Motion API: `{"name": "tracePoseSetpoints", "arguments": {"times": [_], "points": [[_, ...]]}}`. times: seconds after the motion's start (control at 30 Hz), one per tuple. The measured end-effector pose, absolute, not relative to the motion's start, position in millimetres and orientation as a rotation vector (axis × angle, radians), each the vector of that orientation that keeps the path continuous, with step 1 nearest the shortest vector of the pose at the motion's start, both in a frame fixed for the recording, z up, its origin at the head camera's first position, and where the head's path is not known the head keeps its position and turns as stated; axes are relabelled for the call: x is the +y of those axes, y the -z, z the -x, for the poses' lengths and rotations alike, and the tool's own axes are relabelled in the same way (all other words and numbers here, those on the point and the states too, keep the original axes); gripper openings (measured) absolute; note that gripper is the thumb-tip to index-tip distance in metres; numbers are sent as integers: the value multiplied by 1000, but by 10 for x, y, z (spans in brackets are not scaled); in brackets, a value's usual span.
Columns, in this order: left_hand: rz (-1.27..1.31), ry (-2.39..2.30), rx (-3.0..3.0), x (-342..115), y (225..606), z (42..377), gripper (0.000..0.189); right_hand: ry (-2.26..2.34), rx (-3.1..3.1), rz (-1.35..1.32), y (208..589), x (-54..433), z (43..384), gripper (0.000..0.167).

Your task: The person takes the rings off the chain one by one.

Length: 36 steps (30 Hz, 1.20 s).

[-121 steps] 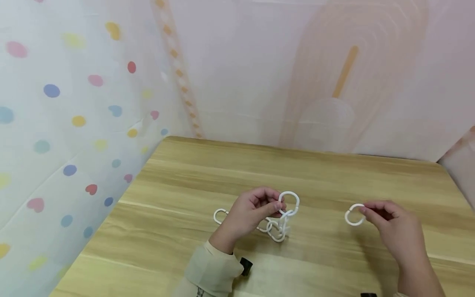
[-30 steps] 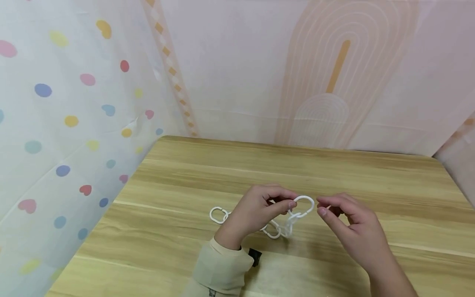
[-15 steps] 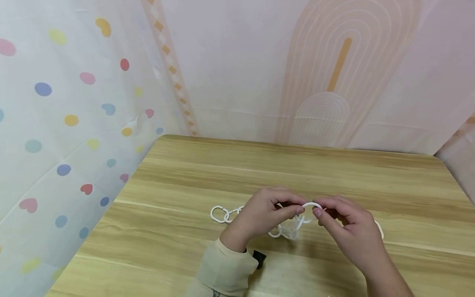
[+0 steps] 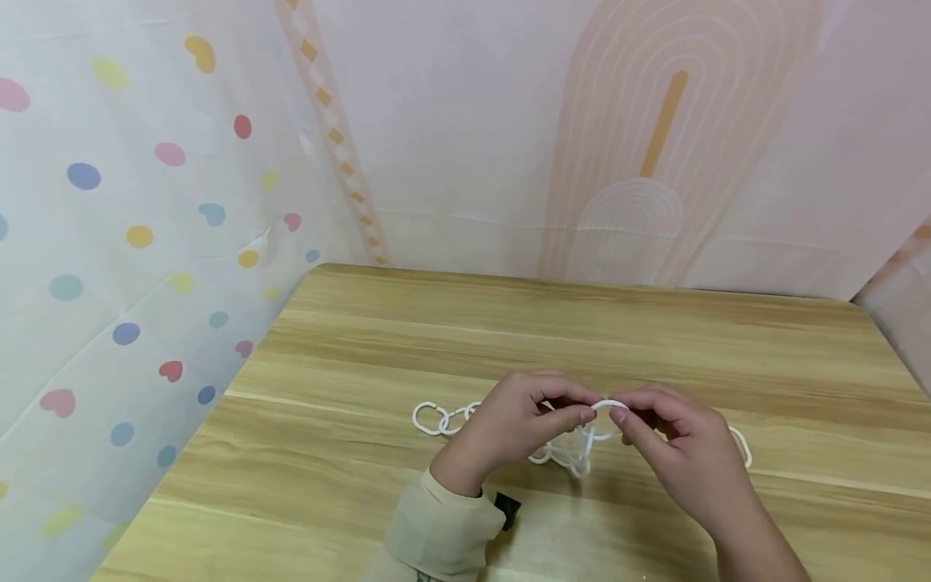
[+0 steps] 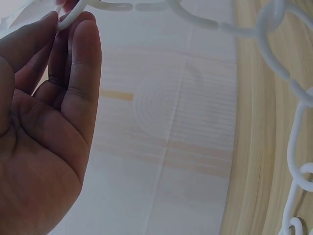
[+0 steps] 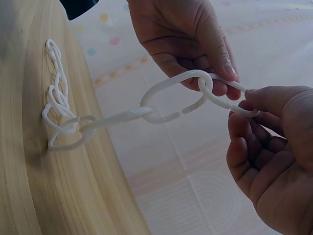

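Observation:
My left hand (image 4: 502, 424) pinches the end link (image 4: 609, 402) of a white plastic chain between thumb and fingertips. From the other side my right hand (image 4: 687, 444) pinches the same link, the two sets of fingertips close together. In the right wrist view this end link (image 6: 217, 100) is hooked through another link (image 6: 164, 83) with a small gap in its side. From there the chain sags down to the table, where several joined links lie in a line. Part of this line (image 4: 442, 422) shows left of my left hand, the rest hidden behind it.
A separate-looking white link (image 4: 746, 453) lies on the table, partly hidden behind my right hand. The wood-grain table (image 4: 349, 356) ends at a printed cloth backdrop (image 4: 465, 162) at the back and left. A black piece (image 4: 507, 511) sits at my left cuff.
Four seconds ago my right hand held a separate link farther right. It has since moved left and taken hold of the end link in my left hand. In the last half second both hands barely move.

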<state>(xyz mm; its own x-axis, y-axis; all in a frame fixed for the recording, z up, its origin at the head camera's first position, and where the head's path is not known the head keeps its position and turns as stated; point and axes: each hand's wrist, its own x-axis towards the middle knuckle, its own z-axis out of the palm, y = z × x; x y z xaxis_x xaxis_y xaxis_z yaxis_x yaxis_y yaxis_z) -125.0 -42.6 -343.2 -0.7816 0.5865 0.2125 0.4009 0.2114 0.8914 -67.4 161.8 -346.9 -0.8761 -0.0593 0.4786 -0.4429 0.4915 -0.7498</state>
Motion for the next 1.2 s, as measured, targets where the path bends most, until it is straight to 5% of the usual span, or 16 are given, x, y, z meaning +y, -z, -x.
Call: {"name": "tracePoseSetpoints", "arguments": {"times": [1.2], "points": [[-845, -1326, 2448, -449, 3455, 1211, 20, -1302, -2383, -206, 3413, 1636, 675, 12]]}}
